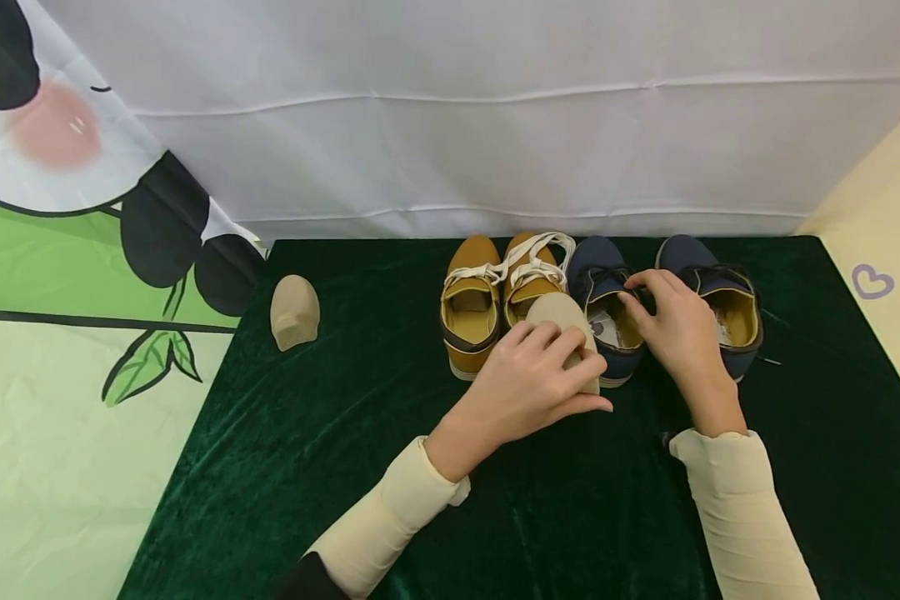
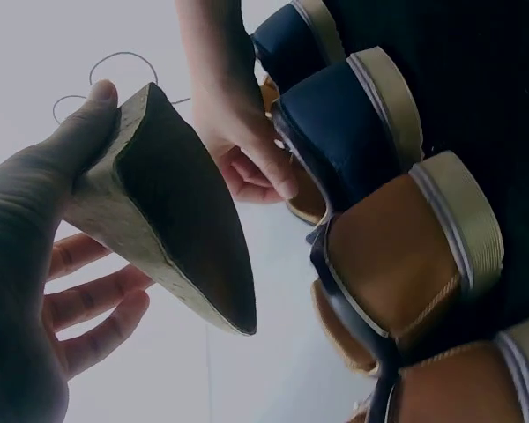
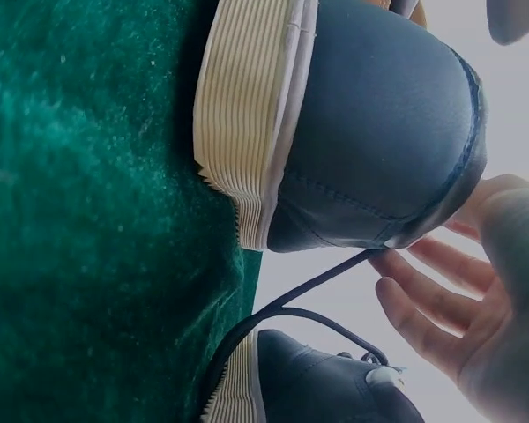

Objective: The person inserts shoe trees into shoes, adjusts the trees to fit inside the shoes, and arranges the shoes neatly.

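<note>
Insert (image 1: 561,310) gripped in the left hand (image 1: 536,375), partly covered by fingers, hiding the heel of a tan shoe (image 1: 523,290). Right hand (image 1: 675,325) at the opening of a blue shoe (image 1: 589,285), its grip unclear; blurred pale patch (image 1: 606,327) inside.

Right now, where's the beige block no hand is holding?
In the head view, the loose beige block lies on the green cloth, toward its far left corner, left of the tan shoes.
</note>
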{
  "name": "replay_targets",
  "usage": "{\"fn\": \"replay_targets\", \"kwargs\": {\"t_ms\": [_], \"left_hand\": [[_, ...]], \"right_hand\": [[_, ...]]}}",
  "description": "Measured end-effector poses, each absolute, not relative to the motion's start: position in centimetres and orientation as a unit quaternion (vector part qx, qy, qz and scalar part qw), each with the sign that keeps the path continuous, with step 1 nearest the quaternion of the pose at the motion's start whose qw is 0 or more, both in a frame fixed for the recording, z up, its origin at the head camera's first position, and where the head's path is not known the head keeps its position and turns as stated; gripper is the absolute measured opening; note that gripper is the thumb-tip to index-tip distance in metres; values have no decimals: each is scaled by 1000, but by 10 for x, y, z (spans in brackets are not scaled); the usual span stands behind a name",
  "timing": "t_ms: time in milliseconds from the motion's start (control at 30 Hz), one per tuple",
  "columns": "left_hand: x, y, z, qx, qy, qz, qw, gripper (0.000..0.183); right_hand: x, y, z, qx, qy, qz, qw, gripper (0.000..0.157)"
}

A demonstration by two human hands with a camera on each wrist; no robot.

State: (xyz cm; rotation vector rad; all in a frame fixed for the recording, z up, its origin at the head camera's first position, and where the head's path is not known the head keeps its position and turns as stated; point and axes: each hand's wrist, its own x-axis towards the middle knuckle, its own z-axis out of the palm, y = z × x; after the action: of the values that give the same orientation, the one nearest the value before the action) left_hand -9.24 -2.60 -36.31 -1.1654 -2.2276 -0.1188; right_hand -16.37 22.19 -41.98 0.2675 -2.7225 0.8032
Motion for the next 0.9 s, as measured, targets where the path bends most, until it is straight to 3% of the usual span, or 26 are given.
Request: {"fn": "replay_targets", "kwargs": {"t_ms": [533,900], "left_hand": [[-112,13,-372,-453,-842,-104,275,55],[-135,29,-373,-435,-859,-178,201,63]], "right_hand": [[-164,226,-423,91,-941,280,167,24],[-164,228,-423,98,-933,299,176,20]]}}
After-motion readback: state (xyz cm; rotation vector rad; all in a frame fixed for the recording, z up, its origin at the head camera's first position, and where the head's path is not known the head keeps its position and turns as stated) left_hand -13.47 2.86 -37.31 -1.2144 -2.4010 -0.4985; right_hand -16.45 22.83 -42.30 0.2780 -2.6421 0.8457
